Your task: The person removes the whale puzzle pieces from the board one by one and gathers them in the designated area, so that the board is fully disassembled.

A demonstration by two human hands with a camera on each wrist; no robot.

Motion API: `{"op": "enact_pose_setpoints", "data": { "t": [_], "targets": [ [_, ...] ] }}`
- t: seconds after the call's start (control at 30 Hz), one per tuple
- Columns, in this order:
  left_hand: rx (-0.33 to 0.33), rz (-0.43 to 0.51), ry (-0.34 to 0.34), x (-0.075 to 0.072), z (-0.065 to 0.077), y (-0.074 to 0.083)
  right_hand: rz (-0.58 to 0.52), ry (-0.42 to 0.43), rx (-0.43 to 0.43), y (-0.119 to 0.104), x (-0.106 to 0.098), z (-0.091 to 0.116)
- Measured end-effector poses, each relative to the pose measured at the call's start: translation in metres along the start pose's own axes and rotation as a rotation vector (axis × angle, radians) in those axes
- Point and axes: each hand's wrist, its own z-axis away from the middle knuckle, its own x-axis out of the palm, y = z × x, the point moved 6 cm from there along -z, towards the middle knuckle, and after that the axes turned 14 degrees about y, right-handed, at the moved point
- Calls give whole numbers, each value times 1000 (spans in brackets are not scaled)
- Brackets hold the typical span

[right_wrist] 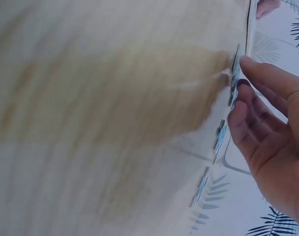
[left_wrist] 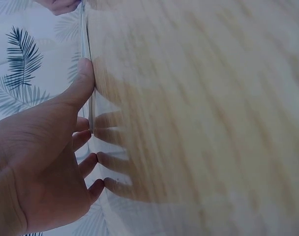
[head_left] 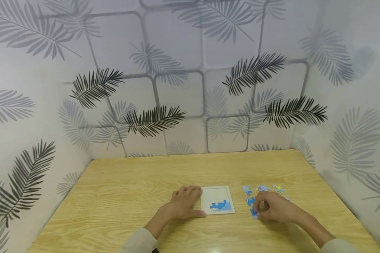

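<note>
A square puzzle tray [head_left: 213, 196] with a pale rim lies on the table, with joined blue puzzle pieces [head_left: 220, 205] in its lower right part. My left hand [head_left: 185, 203] rests at the tray's left side, fingers spread near the upper corner and thumb by the lower one. In the left wrist view, the left hand [left_wrist: 46, 152] has its fingertips down on the tabletop. To the right of the tray, my right hand [head_left: 277, 206] pinches a blue puzzle piece [head_left: 254, 213] low over the table. The right hand's fingers [right_wrist: 243, 115] partly hide that piece.
Several loose puzzle pieces lie around the right hand, among them a blue one [head_left: 250, 201], a pink-marked one [head_left: 262, 188] and one with a yellow sun [head_left: 278, 188]. The wooden table [head_left: 130, 196] meets leaf-patterned walls [head_left: 183, 91] at the back and sides.
</note>
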Motion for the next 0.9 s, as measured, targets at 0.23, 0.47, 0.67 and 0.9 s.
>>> {"op": "enact_pose_setpoints", "data": {
  "t": [0.23, 0.47, 0.67, 0.9],
  "targets": [
    [-5, -5, -4, 0, 1, 0, -17, 76, -130, -13, 8, -20],
    [-4, -11, -3, -1, 0, -1, -84, 15, -96, -34, 35, -47],
    [-8, -4, -2, 0, 0, 0, -65, -36, -16, -41, 59, -62],
    [4, -15, -1, 0, -1, -1, -12, -68, 19, -47, 78, -67]
  ]
}}
